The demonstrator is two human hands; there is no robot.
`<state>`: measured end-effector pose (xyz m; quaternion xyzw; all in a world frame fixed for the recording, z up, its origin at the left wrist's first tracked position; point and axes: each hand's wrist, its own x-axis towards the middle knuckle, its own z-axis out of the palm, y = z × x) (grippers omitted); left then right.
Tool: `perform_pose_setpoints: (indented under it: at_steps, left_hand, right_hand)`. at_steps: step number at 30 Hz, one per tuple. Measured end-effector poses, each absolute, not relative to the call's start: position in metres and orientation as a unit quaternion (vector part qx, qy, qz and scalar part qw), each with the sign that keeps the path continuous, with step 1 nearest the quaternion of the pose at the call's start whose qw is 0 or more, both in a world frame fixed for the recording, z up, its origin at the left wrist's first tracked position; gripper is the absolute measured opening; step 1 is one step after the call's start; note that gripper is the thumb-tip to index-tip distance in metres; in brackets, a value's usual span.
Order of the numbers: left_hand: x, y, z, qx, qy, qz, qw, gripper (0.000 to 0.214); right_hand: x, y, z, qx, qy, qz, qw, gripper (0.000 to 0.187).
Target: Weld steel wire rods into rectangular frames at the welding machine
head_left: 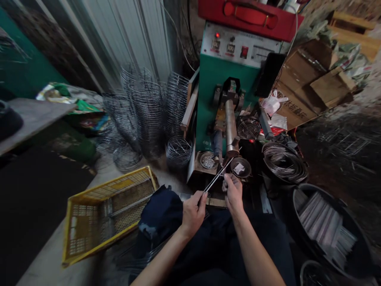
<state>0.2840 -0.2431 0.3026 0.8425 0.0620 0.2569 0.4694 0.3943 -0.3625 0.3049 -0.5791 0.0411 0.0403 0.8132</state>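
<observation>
My left hand [193,212] is closed around the near end of a few thin straight metal rods [216,176]. The rods slant up and to the right toward the steel arm [230,126] of a green machine [212,79]. My right hand [233,192] is pinched on the rods a little farther along, just below the arm's tip. Two small round dishes sit under the arm: one [207,160] with small metal bits, one [240,167] with a pale scrap in it.
A yellow plastic crate [86,222] lies tilted at the left. Stacks of wire baskets [149,115] stand behind it. A coil of wire [284,162] and a black tub of cut rods [324,224] are at the right. Cardboard boxes [309,85] stand beyond.
</observation>
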Motion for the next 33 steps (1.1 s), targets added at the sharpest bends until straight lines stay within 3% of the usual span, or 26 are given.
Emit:
perform_pose_setpoints:
  at_steps: [22,33]
  left_hand:
    - [0.295,-0.239,0.309,0.839,0.077,0.243,0.48,0.024]
    - [0.301,-0.231,0.322,0.845,0.067,0.204,0.49,0.03]
  right_hand:
    - [0.408,-0.357,0.306,-0.556,0.041,0.054,0.828,0.029]
    - [0.411,-0.368,0.31,-0.631,0.0,0.024,0.775,0.036]
